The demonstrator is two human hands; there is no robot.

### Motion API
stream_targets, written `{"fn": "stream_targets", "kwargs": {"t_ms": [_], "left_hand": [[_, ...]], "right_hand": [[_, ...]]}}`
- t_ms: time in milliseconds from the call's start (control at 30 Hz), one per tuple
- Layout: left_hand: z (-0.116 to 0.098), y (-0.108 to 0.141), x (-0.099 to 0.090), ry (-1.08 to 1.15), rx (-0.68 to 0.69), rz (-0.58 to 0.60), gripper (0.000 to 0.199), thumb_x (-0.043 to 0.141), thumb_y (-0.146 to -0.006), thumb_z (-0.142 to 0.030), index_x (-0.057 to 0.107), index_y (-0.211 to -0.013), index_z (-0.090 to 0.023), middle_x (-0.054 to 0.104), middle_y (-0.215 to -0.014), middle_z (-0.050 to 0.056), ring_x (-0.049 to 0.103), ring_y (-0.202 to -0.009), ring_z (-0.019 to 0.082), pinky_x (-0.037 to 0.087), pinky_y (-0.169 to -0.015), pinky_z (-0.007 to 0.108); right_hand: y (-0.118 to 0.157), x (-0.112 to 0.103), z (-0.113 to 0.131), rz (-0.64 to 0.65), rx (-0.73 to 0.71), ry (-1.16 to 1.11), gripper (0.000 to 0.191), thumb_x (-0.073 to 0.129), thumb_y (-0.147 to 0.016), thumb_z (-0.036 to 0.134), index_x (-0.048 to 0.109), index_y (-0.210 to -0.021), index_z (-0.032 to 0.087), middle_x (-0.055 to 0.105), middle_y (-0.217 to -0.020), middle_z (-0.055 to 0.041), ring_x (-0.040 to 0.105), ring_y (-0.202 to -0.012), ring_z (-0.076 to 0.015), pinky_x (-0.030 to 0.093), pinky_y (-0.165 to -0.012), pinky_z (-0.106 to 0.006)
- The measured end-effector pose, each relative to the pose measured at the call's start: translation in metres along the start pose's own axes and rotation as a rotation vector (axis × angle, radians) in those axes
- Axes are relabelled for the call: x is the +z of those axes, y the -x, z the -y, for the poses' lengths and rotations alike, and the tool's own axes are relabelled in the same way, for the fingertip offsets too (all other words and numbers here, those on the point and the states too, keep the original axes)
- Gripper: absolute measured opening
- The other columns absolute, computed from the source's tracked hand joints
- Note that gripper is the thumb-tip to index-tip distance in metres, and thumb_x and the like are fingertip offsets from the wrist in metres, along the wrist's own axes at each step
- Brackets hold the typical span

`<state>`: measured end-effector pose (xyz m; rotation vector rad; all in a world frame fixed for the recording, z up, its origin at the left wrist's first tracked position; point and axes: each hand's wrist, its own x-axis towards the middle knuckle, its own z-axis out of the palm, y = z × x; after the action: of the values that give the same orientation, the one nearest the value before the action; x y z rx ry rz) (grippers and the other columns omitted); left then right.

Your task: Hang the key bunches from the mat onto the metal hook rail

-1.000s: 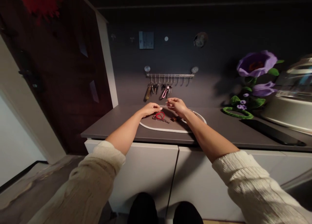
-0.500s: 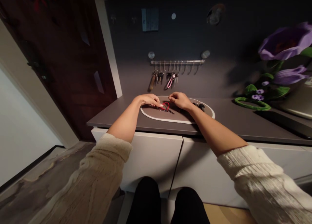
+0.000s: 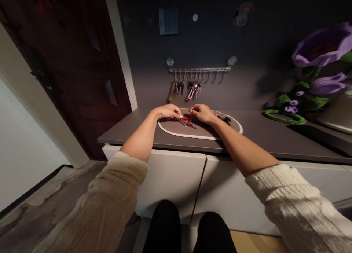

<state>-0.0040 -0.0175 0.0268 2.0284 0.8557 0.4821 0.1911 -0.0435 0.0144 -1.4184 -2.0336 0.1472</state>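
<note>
Over the oval mat (image 3: 192,136), my left hand (image 3: 171,112) is closed in a pinch at the upper left end of a bunch of keys (image 3: 191,125) with a red cord (image 3: 187,120). The metal parts of the bunch point down to the right, close to the mat. Just right of the cord, my right hand (image 3: 202,113) has its fingers curled and pressed together. What it pinches, if anything, is too small to make out. Dark keys (image 3: 226,119) lie on the mat beyond my right wrist, partly hidden by it.
A clear hook rail (image 3: 200,69) on the dark wall carries several key bunches, one with a pink strap (image 3: 191,93). Purple artificial flowers (image 3: 320,49) and a green ring (image 3: 286,117) stand at the right of the counter (image 3: 128,126). A dark red door (image 3: 82,80) is at left.
The red cord's loop has collapsed and lies lower and flatter between my hands. The metal parts have shifted slightly. Both hands stay nearly in place.
</note>
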Motion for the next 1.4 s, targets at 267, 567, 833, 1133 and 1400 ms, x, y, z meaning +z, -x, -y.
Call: {"fn": "stream_targets", "kwargs": {"t_ms": [267, 567, 833, 1133, 1400], "left_hand": [[0.003, -0.007, 0.002, 0.117, 0.125, -0.065, 0.027, 0.068, -0.063, -0.033, 0.056, -0.07, -0.01, 0.052, -0.054, -0.001, 0.04, -0.046, 0.003, 0.028, -0.047, 0.019], [0.006, -0.015, 0.003, 0.314, 0.196, -0.234, 0.026, 0.069, -0.062, -0.031, 0.057, -0.072, -0.01, 0.053, -0.056, -0.002, 0.045, -0.049, 0.004, 0.033, -0.05, 0.019], [0.001, -0.017, 0.009, 0.522, 0.225, -0.322, 0.027, 0.072, -0.057, -0.028, 0.057, -0.071, -0.01, 0.055, -0.06, -0.002, 0.049, -0.052, 0.005, 0.039, -0.057, 0.021], [0.0, -0.019, 0.013, 0.623, 0.241, -0.327, 0.029, 0.074, -0.056, -0.026, 0.056, -0.073, -0.01, 0.056, -0.062, -0.002, 0.051, -0.055, 0.005, 0.041, -0.06, 0.021], [0.002, -0.023, 0.018, 0.663, 0.251, -0.305, 0.031, 0.073, -0.057, -0.028, 0.056, -0.076, -0.011, 0.057, -0.066, -0.002, 0.052, -0.057, 0.005, 0.044, -0.064, 0.022]], "right_hand": [[0.0, 0.0, 0.001, -0.04, -0.007, -0.108, 0.016, 0.051, -0.076, 0.025, 0.062, -0.081, 0.014, 0.064, -0.071, -0.0032, 0.054, -0.063, -0.0103, 0.039, -0.065, -0.022], [-0.003, 0.002, 0.0, -0.076, -0.098, -0.477, 0.016, 0.055, -0.072, 0.03, 0.057, -0.077, 0.014, 0.061, -0.073, -0.0018, 0.052, -0.066, -0.0098, 0.041, -0.069, -0.025], [-0.001, 0.0, 0.008, -0.034, -0.09, -0.746, 0.025, 0.061, -0.067, 0.032, 0.057, -0.086, 0.016, 0.06, -0.083, -0.0019, 0.052, -0.072, -0.0105, 0.042, -0.071, -0.027], [-0.002, 0.001, 0.007, -0.019, -0.063, -0.838, 0.025, 0.063, -0.066, 0.036, 0.058, -0.08, 0.016, 0.059, -0.076, 0.0006, 0.05, -0.064, -0.0077, 0.041, -0.065, -0.023], [-0.006, 0.004, 0.001, -0.055, -0.059, -0.841, 0.027, 0.064, -0.064, 0.038, 0.059, -0.077, 0.016, 0.06, -0.076, -0.0003, 0.052, -0.067, -0.0087, 0.041, -0.062, -0.022]]}}
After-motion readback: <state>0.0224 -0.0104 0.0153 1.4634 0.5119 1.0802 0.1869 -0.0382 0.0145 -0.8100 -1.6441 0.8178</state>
